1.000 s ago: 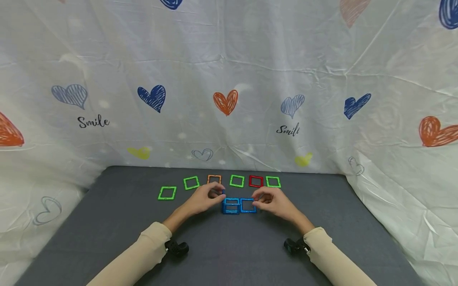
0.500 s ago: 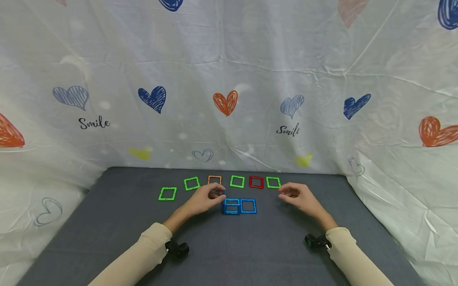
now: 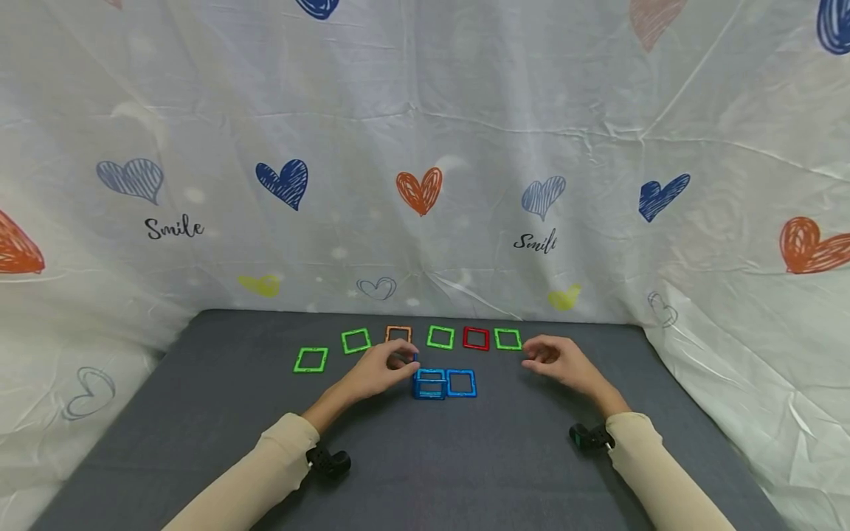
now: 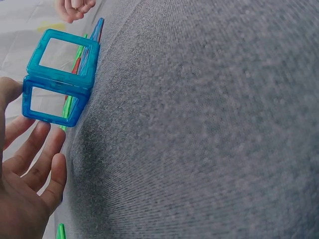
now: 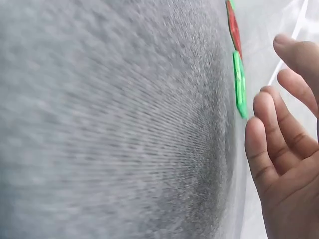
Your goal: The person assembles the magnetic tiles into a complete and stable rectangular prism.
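Note:
Blue magnetic tiles form a small boxy shape (image 3: 430, 384) in the middle of the table, and in the left wrist view its upright frames (image 4: 59, 79) show through. My left hand (image 3: 380, 369) holds its left side, thumb on one edge and fingertips against another. Flat beside the shape on the right lies one more blue magnetic tile (image 3: 461, 371). My right hand (image 3: 559, 363) holds nothing; its fingers are loosely bent, close to the rightmost green magnetic tile (image 3: 508, 347). In the right wrist view that hand (image 5: 289, 149) is apart from the green tile (image 5: 239, 84).
Along the back of the dark grey table (image 3: 425, 472) lie a red tile (image 3: 476, 348), an orange tile (image 3: 398, 327) partly behind my left hand, and several green tiles (image 3: 440, 346). A white curtain (image 3: 465, 88) printed with hearts hangs behind.
My right hand has left the flat blue tile and moved right, beside the rightmost green tile. The left hand has stayed at the blue shape.

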{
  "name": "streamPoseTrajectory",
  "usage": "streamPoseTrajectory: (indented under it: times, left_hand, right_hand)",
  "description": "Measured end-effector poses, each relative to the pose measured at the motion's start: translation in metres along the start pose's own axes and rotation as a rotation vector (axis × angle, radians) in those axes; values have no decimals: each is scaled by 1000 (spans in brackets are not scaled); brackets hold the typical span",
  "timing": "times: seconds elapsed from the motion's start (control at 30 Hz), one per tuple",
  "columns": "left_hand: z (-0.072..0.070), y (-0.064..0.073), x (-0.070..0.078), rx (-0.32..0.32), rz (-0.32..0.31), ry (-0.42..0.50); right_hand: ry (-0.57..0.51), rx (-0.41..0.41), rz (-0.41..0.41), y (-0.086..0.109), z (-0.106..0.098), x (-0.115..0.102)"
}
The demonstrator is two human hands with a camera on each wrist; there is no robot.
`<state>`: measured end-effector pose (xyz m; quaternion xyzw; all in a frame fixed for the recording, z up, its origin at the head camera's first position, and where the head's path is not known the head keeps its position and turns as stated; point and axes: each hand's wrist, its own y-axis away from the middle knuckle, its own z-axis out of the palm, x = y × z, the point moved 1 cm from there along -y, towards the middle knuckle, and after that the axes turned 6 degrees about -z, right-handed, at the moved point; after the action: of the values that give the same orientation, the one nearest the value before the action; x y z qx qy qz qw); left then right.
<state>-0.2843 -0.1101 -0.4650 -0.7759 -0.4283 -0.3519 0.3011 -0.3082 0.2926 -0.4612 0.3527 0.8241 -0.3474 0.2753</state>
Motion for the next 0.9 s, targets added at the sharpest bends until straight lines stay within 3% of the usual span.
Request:
streamPoseTrajectory:
  times: [0.37, 0.9]
  left_hand:
    - [-1, 1, 1, 0, 5, -10]
    - [-1, -1, 0, 0, 3, -12]
  right_hand:
    - [199, -42, 118, -23, -1, 10]
    - [251, -58, 149, -36, 4, 18]
